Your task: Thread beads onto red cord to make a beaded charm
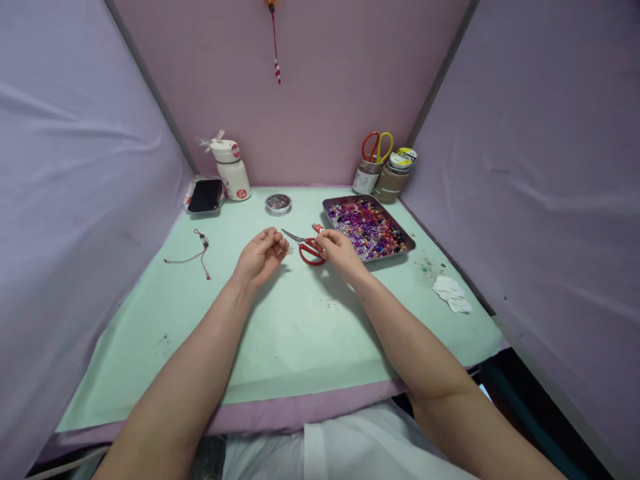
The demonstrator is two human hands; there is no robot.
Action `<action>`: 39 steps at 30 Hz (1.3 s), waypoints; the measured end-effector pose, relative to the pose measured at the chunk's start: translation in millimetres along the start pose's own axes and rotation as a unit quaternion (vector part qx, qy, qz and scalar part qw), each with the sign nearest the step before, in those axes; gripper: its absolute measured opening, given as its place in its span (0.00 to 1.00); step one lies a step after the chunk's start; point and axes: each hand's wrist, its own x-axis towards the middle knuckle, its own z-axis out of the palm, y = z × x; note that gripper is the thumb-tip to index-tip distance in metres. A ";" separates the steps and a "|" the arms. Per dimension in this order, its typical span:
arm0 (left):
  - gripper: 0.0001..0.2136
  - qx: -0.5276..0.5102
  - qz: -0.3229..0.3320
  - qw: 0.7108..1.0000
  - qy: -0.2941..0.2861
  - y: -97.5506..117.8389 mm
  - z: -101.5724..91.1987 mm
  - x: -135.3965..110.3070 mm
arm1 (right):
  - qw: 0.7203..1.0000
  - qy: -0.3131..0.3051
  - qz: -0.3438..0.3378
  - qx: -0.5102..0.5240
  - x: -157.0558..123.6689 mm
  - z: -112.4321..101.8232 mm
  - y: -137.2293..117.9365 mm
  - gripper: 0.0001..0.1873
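My left hand [261, 256] is raised over the middle of the table, its thumb and fingertips drawn together. Whatever they pinch is too small to make out. Facing it, my right hand [341, 253] has its fingers pressed together above the red-handled scissors [312, 261], whose slightly parted blades point toward my left fingertips. Whether the right fingers touch the scissors or only hover over them is unclear. A small red and white item [318, 228], perhaps a lighter, shows just behind the right fingers. Close to the right hand is a metal tray [413, 247] full of purple, red and orange beads.
A round dish [278, 204] of small pieces stands at the back, near a white bottle [234, 175] and a phone [206, 196]. Scissors in a jar [365, 181] and a lidded jar [391, 184] stand back right. A corded bracelet [203, 252] lies left, crumpled tissue [451, 294] right.
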 end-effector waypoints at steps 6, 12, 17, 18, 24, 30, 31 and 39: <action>0.13 0.100 -0.003 0.995 0.023 -16.1 1.9 -1.5 | 1.000 -0.006 -0.020 0.020 -0.8 2.4 -0.8 0.10; 0.13 0.149 0.015 0.988 0.048 -24.1 13.2 -9.2 | 0.999 -0.020 -0.027 0.039 -1.8 3.5 -0.4 0.12; 0.13 0.184 0.028 0.982 0.038 -29.2 15.0 -10.8 | 0.999 -0.021 0.014 0.027 -2.8 6.0 -0.8 0.12; 0.13 0.188 0.029 0.981 0.035 -30.0 14.9 -10.8 | 0.999 -0.021 0.019 0.025 -3.0 6.4 -0.9 0.11; 0.13 0.215 0.029 0.975 0.053 -32.9 14.6 -10.2 | 0.999 -0.025 0.020 0.017 -5.4 6.9 -4.1 0.12; 0.12 0.231 0.023 0.972 0.031 -33.9 14.4 -10.6 | 1.000 -0.028 -0.004 0.003 -6.6 7.1 -5.6 0.13; 0.13 0.238 0.022 0.971 0.026 -34.2 14.2 -10.7 | 1.000 -0.027 -0.005 0.005 -6.4 6.9 -5.0 0.13; 0.11 0.295 0.032 0.955 0.022 -37.7 9.8 -9.3 | 0.999 -0.034 -0.025 -0.007 -4.7 5.2 -5.7 0.11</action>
